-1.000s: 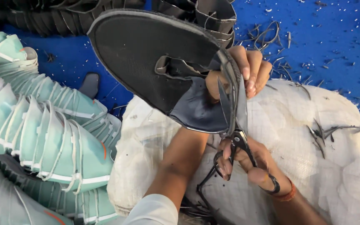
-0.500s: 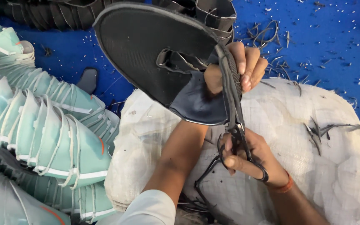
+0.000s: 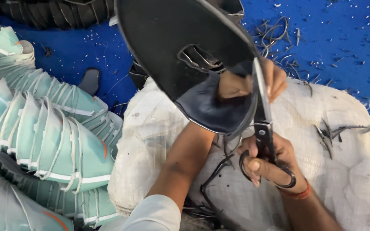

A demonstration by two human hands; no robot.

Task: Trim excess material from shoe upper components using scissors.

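My left hand [image 3: 253,83] grips a black shoe sole [image 3: 168,47] with a dark insole flap, holding it up tilted over a white woven sack [image 3: 356,171]. Its fingers wrap the sole's right edge. My right hand [image 3: 270,164] holds black scissors [image 3: 263,115] by the loop handles. The blades run up along the sole's right rim. A thin black trimmed strip [image 3: 213,179] dangles below the sole toward the sack.
Stacked mint-green shoe uppers [image 3: 39,128] fill the left side. Dark soles [image 3: 56,13] are piled at the top left. Black rubber trimmings [image 3: 335,132] lie on the sack and on the blue floor sheet [image 3: 343,42].
The sole has come closer to the camera and shifted right. The scissors have moved up along its right rim, and the trimmed strip hangs longer below.
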